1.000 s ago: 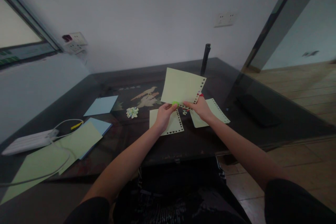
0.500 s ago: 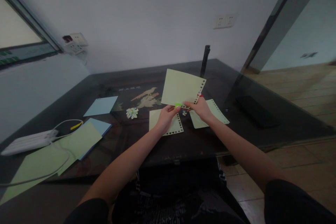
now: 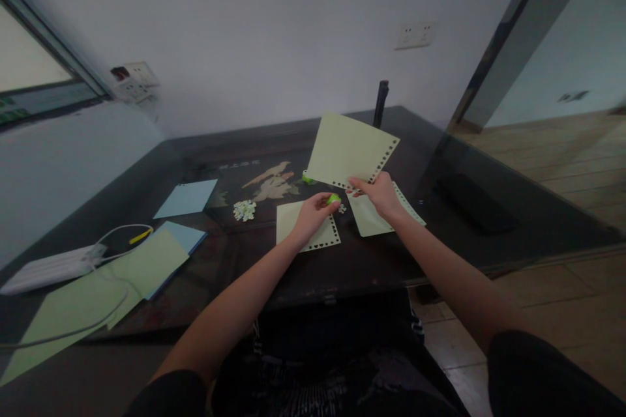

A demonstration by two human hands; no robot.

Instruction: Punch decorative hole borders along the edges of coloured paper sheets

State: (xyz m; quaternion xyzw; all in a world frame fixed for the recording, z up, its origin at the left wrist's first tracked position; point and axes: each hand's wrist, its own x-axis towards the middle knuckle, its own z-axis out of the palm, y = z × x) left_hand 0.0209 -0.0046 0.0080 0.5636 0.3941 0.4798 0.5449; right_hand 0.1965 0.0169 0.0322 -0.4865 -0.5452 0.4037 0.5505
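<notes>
My left hand (image 3: pixel 310 218) is closed on a small green punch (image 3: pixel 333 199), above a pale green sheet (image 3: pixel 297 216) with holes along two edges. Raised off the table, another pale green sheet (image 3: pixel 346 148) is pinched at its lower right corner by my right hand (image 3: pixel 383 197). Holes run along its right and lower edges. Behind its lower left corner a second green object (image 3: pixel 307 176) partly shows. Under my right hand lie punched sheets (image 3: pixel 372 221). Small paper cut-outs (image 3: pixel 342 208) sit between the sheets on the table.
A pile of paper cut-outs (image 3: pixel 244 210) lies left of centre. Farther left are a light blue sheet (image 3: pixel 186 199), green sheets (image 3: pixel 92 287), a white power strip (image 3: pixel 51 267) with cables and a yellow item (image 3: pixel 140 236). A black upright object (image 3: pixel 381 103) stands at the back.
My right hand has moved the raised sheet up and right, away from my left hand. The left hand keeps the green punch, now apart from the sheet. Another green object has come into view.
</notes>
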